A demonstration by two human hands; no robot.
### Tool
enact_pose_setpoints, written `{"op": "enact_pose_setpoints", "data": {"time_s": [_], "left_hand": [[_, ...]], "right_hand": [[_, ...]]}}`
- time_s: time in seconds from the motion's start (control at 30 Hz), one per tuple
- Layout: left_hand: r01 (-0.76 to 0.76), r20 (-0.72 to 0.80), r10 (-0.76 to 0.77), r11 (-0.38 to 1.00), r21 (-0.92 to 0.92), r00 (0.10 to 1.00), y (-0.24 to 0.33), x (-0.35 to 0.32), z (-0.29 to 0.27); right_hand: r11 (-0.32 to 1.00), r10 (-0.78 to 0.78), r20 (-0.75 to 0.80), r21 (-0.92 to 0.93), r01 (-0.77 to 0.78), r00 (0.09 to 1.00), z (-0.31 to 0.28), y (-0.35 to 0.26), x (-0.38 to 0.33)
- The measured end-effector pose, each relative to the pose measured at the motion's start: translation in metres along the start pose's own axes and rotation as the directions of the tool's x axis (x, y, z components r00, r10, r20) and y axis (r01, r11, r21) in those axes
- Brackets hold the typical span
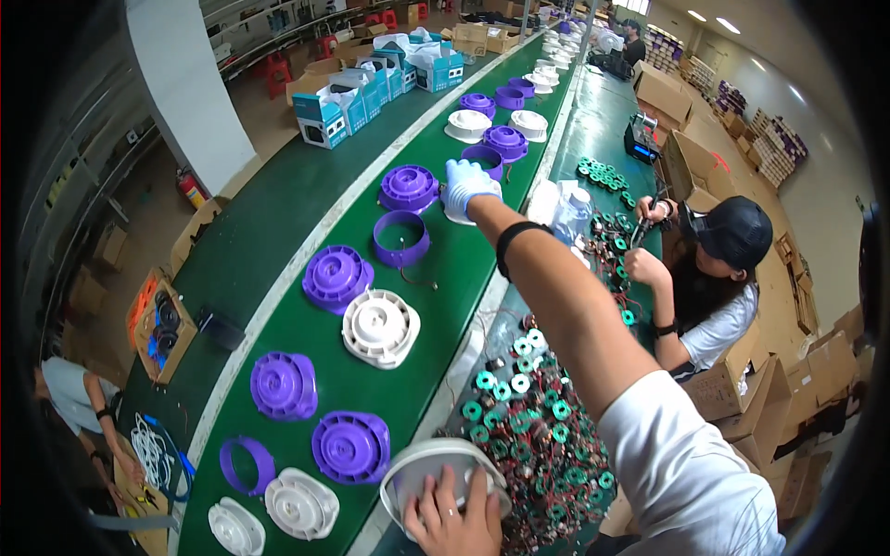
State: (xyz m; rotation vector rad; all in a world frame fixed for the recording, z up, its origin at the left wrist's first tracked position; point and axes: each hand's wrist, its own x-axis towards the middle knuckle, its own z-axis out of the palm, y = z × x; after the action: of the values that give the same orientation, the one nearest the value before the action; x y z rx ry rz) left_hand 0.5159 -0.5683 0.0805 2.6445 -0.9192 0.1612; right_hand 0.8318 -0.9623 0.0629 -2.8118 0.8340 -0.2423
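Observation:
My left hand (456, 521), bare with a ring on one finger, grips a white bowl-shaped housing (404, 477) at the belt's near right edge, fingers inside its hollow. My right arm stretches far forward across the belt. In a pale blue glove, my right hand (469, 185) closes over a white round housing (456, 215); its fingertips are partly hidden. Next to that hand lies a purple ribbed housing (409, 188). Nearer sit a purple ring (401, 239) with a thin wire, another purple housing (338, 278) and a white ribbed housing (380, 328).
The green conveyor belt (218, 496) carries several more purple and white parts. Right of it lies a heap of wired motors with green rings (538, 435). A co-worker in a black cap (732, 236) works there with a tool. Blue boxes (320, 122) stand beyond the belt's left side.

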Motion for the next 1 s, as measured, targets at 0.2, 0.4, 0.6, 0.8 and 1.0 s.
{"op": "enact_pose_setpoints", "data": {"time_s": [0.2,0.4,0.6,0.8,1.0], "left_hand": [[0.059,0.257,-0.054,0.998,-0.013,0.965,0.001,-0.001,-0.009],[0.030,0.271,-0.041,0.999,0.042,0.962,-0.016,0.023,0.016],[0.060,0.301,-0.055,0.998,-0.006,0.952,-0.008,0.026,0.003],[0.055,0.179,-0.047,0.998,-0.041,0.983,-0.011,0.000,0.005],[0.021,0.085,-0.018,0.999,-0.029,0.996,-0.006,-0.013,0.005]], "right_hand": [[0.929,-0.071,0.138,-0.351,0.116,0.988,0.076,0.026,0.075],[0.903,0.042,0.259,-0.422,0.074,0.965,0.106,0.031,0.110],[0.960,0.033,0.053,-0.278,-0.017,0.998,0.098,0.025,0.089],[0.923,0.150,-0.148,0.375,-0.084,0.978,0.016,-0.013,0.045],[0.340,0.071,0.237,0.907,-0.246,0.969,-0.084,0.015,-0.064]]}}
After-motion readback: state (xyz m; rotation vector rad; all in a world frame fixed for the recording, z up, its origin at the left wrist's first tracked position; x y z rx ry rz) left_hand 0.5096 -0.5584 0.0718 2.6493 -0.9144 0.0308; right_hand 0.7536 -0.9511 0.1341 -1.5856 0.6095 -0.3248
